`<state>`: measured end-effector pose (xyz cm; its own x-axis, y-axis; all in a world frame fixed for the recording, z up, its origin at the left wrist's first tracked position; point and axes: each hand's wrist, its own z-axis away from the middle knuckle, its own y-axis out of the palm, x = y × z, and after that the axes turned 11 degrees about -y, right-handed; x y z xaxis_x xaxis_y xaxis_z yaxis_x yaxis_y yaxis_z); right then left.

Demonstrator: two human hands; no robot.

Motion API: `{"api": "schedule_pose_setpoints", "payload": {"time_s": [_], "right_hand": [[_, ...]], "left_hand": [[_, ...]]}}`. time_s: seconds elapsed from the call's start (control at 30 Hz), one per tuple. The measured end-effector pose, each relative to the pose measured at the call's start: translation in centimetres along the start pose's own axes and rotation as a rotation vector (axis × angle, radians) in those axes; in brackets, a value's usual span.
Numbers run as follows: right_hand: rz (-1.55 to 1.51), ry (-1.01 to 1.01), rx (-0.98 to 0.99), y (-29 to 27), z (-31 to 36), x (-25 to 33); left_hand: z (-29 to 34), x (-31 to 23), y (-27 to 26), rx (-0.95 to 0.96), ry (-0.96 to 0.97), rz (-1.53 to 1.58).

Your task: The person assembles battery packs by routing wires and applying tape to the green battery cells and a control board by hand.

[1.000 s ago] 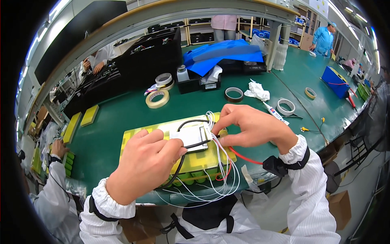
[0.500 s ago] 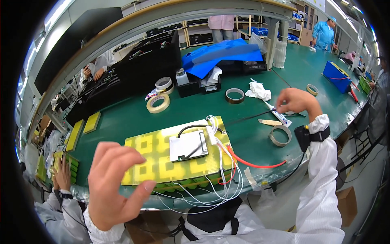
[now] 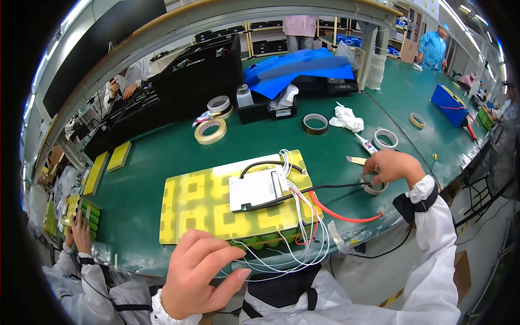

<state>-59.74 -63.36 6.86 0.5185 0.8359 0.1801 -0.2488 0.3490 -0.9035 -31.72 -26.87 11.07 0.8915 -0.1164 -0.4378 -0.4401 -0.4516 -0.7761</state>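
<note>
Closest in, left hand (image 3: 199,276): at seven o'clock from the battery pack, fingers parted, thumb well apart, palm holding nothing.
Battery pack (image 3: 179,222): in the middle of the near side of the green table (image 3: 141,216), yellow on top, green cells beneath.
White wires (image 3: 298,212): looping over the pack's near edge at five o'clock, just beside the left fingertips.
White module (image 3: 252,189): on top of the pack, toward its two o'clock part.
Black cable (image 3: 338,186): running from the module out to three o'clock, up to the right fingers.
Red cable (image 3: 355,220): bending out at four o'clock.
Right hand (image 3: 398,167): at three o'clock, fingers curled down over a tape roll (image 3: 376,190); whether they pinch cable or roll, I cannot tell.
Glue tube (image 3: 366,143): two o'clock, just beyond that hand.
Brown tape roll (image 3: 315,131): between one and two.
Cream tape roll (image 3: 211,141): eleven.
Blue sheet (image 3: 298,70): one o'clock, farther back.
Co-worker in blue (image 3: 432,50): two o'clock, far off.
</note>
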Motion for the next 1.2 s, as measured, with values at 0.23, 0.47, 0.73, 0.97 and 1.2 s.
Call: {"api": "schedule_pose_setpoints", "payload": {"time_s": [0.23,0.47,0.73,0.97,1.2], "right_hand": [[-0.450,-0.412,-0.629,-4.9,1.2,14.7],[-0.483,-0.297,-0.482,-4.2,-1.8,18.9],[-0.714,-0.177,-0.600,-3.1,-0.9,19.7],[-0.638,-0.167,-0.460,-4.1,-0.6,19.2],[-0.665,-0.232,-0.472,-3.0,-0.9,18.7]], "left_hand": [[0.9,-3.1,5.2,-0.066,0.013,0.040],[1.3,-3.8,9.1,-0.015,0.047,-0.005],[2.7,-4.5,10.5,-0.185,-0.071,0.100],[-1.2,-5.7,11.2,-0.288,-0.364,0.169],[-1.6,-5.7,12.5,-0.400,-0.347,0.053]]}}
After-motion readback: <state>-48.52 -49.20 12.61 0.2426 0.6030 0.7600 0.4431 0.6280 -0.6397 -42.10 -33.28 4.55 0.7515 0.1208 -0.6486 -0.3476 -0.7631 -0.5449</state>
